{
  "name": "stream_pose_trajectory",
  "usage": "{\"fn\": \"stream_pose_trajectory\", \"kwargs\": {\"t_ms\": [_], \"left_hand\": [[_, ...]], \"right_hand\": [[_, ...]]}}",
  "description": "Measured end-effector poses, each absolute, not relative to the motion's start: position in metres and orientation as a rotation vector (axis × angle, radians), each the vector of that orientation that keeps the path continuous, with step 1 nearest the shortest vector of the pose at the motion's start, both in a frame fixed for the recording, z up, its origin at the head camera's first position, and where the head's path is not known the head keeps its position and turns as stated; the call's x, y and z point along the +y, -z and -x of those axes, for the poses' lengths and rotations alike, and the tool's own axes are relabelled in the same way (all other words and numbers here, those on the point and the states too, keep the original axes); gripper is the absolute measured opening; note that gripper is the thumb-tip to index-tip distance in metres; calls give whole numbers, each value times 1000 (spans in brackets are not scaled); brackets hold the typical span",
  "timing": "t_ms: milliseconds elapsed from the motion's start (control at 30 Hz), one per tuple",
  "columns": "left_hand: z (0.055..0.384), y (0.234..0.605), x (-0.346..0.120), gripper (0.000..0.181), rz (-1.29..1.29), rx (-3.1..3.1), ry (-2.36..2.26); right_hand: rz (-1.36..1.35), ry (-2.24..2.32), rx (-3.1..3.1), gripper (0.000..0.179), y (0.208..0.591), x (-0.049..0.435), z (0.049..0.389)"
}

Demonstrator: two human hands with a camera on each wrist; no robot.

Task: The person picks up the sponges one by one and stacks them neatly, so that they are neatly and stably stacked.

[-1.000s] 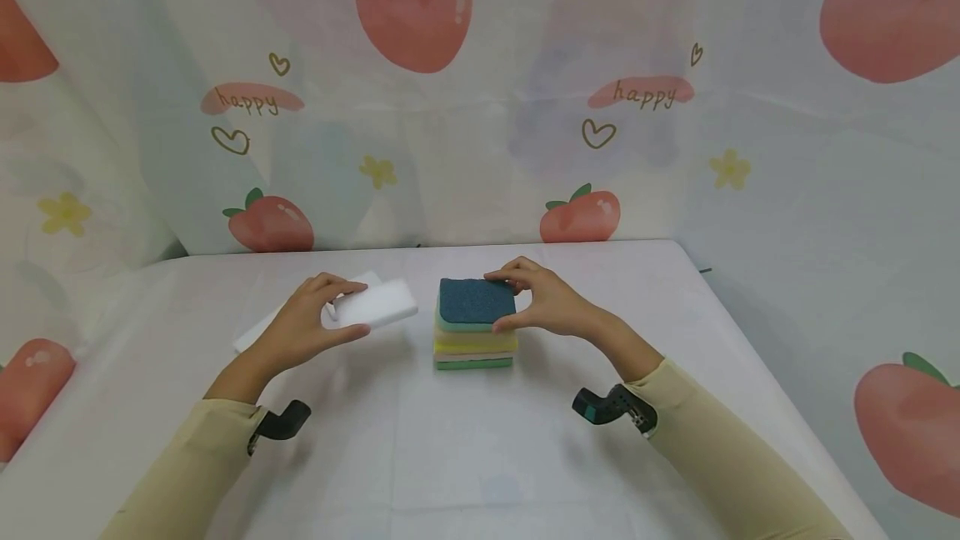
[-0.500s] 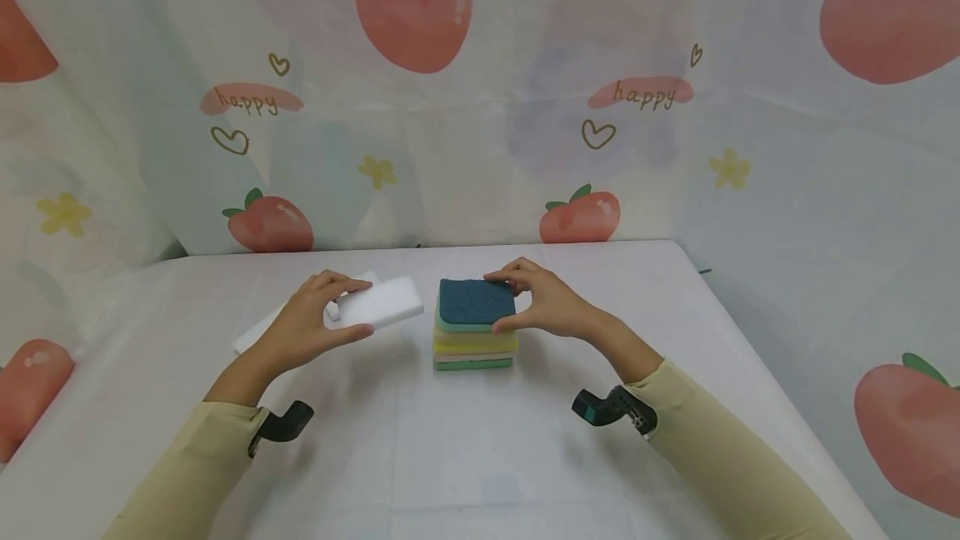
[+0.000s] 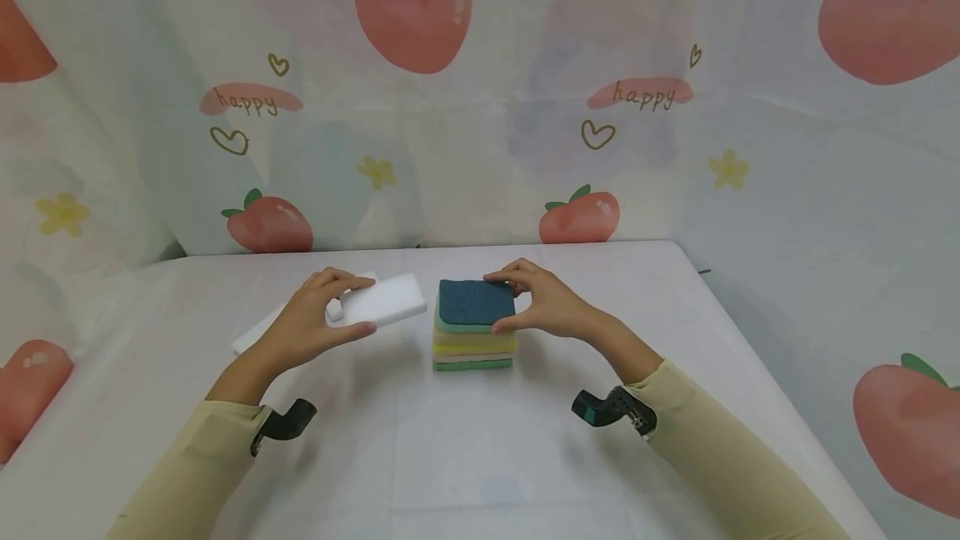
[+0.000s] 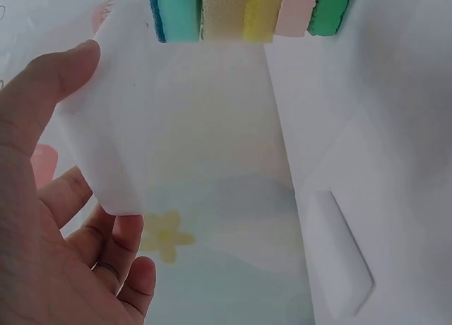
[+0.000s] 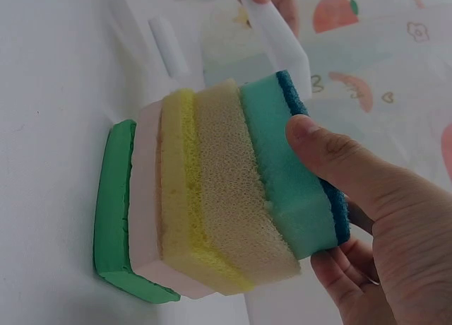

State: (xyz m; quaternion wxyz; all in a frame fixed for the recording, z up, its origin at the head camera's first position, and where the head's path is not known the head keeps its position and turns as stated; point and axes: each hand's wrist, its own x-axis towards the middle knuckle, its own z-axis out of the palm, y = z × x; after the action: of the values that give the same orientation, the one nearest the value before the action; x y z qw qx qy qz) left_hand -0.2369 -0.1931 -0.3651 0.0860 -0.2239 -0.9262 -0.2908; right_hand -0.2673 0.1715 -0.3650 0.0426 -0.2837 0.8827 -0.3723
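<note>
**Two-handed hold: white foam block beside a five-sponge stack**

Left hand [image 3: 300, 328]: clamped on a white foam block [image 3: 386, 300], thumb on the near edge, fingers on the far edge. Block is off the tabletop [image 3: 480, 457], slightly tilted, near the stack on its left side; a gap separates the two.

Right hand [image 3: 551, 303]: clamped on the teal sponge [image 5: 282, 155] at the top of the stack, thumb and fingers on opposite edges. Its dark blue scouring face [image 3: 476, 302] points up.

Stack order below the teal sponge, top to bottom: beige sponge [image 5: 236, 176], yellow sponge [image 5: 180, 198], pink sponge [image 5: 145, 198], green sponge [image 5: 113, 205]. Layers touch; edges not quite flush. Green sponge rests on the tabletop.

Further white foam [image 4: 341, 258] lies on the tabletop, partly hidden by the left hand in the head view; number of pieces cannot be told.

Surroundings: white cloth covers the tabletop; a printed backdrop [image 3: 487, 148] with red fruit, yellow flowers and the word "happy" stands behind. Pale yellow sleeves [image 3: 720, 440] on both arms; a black device at each wrist.
</note>
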Motion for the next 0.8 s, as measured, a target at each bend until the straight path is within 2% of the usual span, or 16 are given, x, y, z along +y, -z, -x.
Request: {"fn": "stream_pose_trajectory", "kwargs": {"t_ms": [800], "left_hand": [[239, 361, -178, 60, 706, -2766, 878]], "right_hand": [[877, 1109, 2707, 73, 365, 171, 268]]}}
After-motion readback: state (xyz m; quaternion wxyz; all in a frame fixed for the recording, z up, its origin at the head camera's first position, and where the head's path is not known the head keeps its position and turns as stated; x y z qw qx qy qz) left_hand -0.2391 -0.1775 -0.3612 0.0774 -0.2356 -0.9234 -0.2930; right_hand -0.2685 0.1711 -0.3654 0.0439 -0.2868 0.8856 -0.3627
